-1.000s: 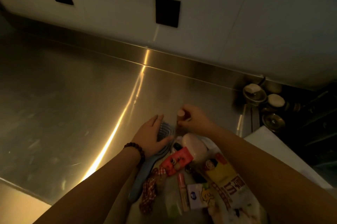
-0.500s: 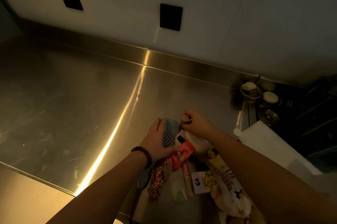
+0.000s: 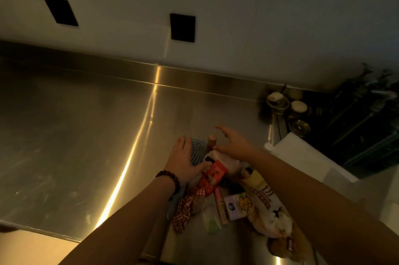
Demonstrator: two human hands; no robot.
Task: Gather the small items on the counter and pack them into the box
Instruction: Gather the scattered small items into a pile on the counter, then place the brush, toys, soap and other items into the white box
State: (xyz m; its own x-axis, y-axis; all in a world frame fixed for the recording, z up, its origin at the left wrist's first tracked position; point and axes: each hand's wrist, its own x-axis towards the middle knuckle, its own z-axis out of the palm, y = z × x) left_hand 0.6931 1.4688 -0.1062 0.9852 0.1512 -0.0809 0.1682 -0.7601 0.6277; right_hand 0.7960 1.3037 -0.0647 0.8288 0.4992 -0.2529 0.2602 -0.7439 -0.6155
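Brushed steel counter, glossy; checked cloth; snack bag perhaps shiny plastic.

Stainless steel counter against a pale wall, dim warm lighting.

The counter fills the left and centre of the frame, its surface scuffed, with a raised steel backsplash running along its far edge. A bright streak of reflected light crosses the metal diagonally from the backsplash toward the lower left. Above, the wall is made of pale panels with faint seams and carries two black rectangular plates, one at upper left, one near upper centre. At right centre, three small round metal containers sit in the corner beside a dark rack. A white surface lies below them.
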